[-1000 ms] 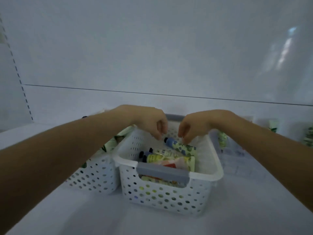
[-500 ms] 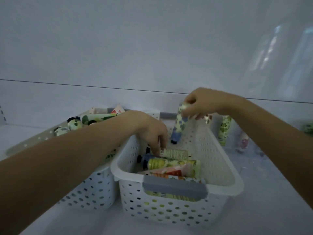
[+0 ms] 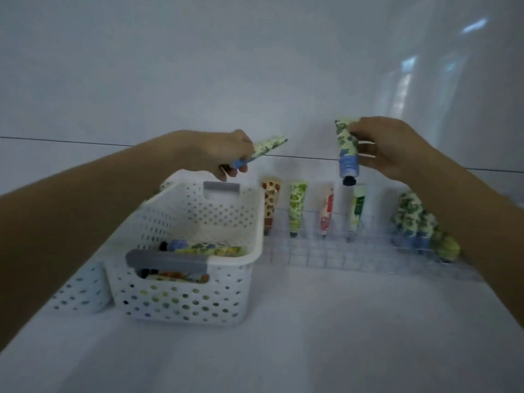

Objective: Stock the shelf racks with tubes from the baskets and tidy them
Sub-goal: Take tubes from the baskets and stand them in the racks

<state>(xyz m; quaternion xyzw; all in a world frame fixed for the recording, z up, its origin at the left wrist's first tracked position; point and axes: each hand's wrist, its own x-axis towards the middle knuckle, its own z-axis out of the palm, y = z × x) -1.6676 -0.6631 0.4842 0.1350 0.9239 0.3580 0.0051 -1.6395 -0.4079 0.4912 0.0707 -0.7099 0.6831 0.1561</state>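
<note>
My left hand grips a green-patterned tube with a blue end, held slanted above the far rim of the white perforated basket. My right hand pinches a second green-and-blue tube, upright with its dark cap down, above the clear grid rack. Several tubes stand cap-down in the rack's back row, with a cluster of green-patterned ones at its right end. More tubes lie in the basket.
A second white perforated basket sits left of the first, mostly hidden by my left forearm. The white shelf surface stretches in front, and the white back wall rises behind the rack.
Both hands have risen out of the basket, each now holding a tube. My right hand carried its tube to the right over the rack. My view has shifted right, showing the rack.
</note>
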